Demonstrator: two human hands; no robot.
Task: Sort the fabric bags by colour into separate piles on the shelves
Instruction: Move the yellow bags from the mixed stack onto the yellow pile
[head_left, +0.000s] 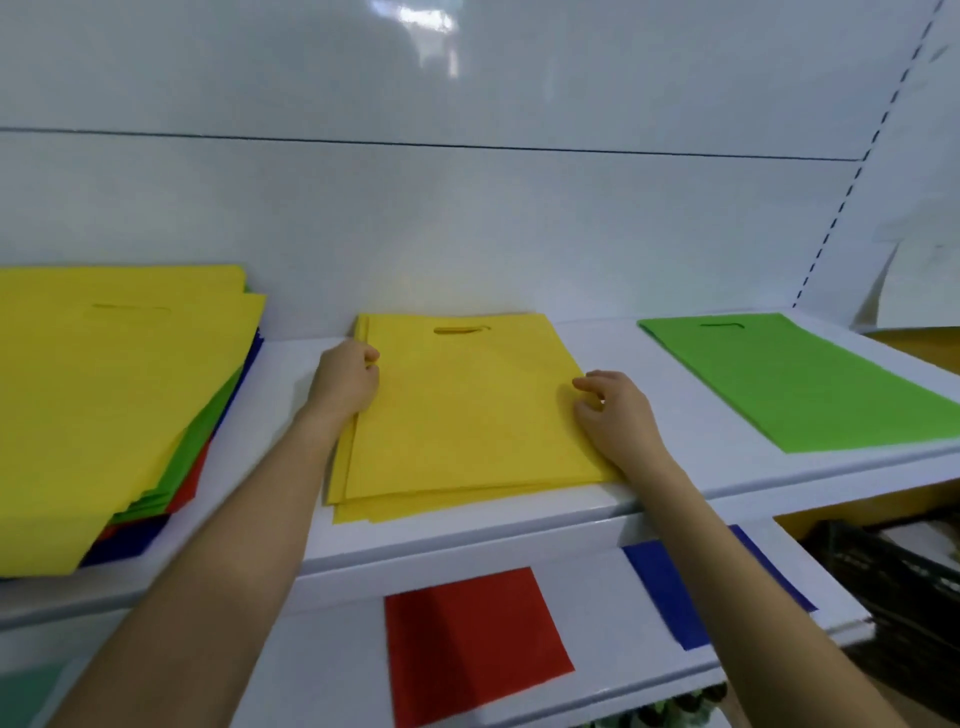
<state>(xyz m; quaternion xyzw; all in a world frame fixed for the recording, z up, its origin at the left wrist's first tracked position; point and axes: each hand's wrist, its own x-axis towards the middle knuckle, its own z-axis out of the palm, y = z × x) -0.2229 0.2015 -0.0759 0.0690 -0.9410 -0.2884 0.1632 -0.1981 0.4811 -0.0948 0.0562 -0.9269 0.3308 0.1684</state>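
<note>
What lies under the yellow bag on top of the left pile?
A green layer, a red layer and a blue layer stick out below the yellow bag. How many bags each holds is hidden by it.

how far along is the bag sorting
Done: four colour piles are started, a yellow pile and green bag on the upper shelf, a red bag and blue bag on the lower shelf. In hand: the left hand and right hand are at the yellow pile's edges, seemingly squaring it. Left: the mixed stack at far left is thick, so most sorting is ahead.
</note>
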